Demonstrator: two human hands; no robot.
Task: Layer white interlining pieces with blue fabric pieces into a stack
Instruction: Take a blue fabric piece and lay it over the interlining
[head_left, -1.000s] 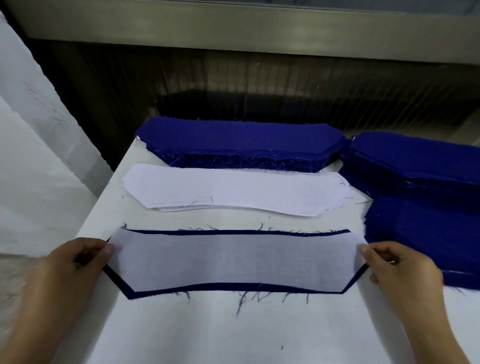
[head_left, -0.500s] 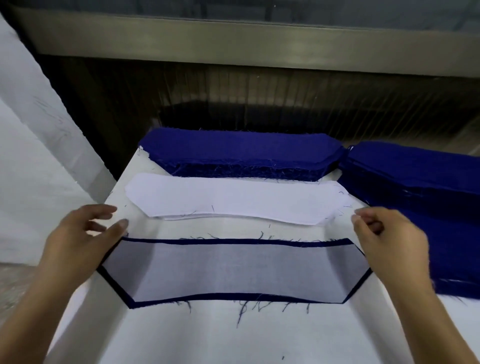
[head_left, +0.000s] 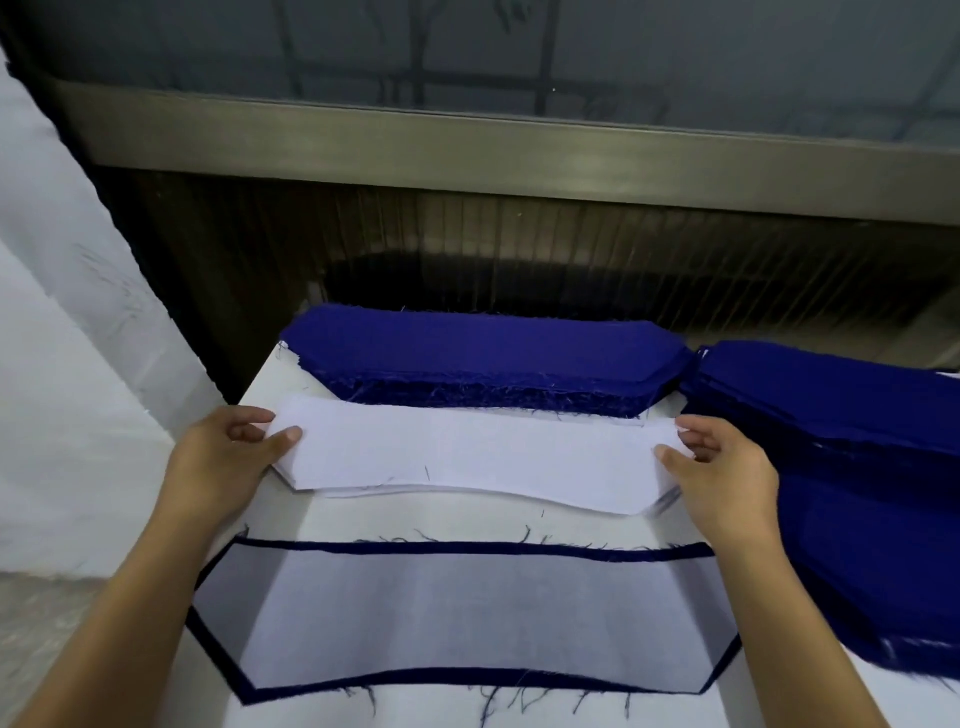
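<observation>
My left hand (head_left: 223, 457) and right hand (head_left: 727, 467) each pinch an end of the white interlining pile (head_left: 467, 452), which lies on the surface (head_left: 467, 519) between the far blue stack (head_left: 483, 348) and the near layered stack (head_left: 457, 613). These thin sheets probably cling. I could lift two together, or let one sag and land askew.

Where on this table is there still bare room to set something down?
A narrow bare strip of table runs between the white interlining pile and the layered piece; another lies along the near edge. The back blue stack and the right blue pile crowd those sides; the left hand and right hand grip the white pile's ends.
</observation>
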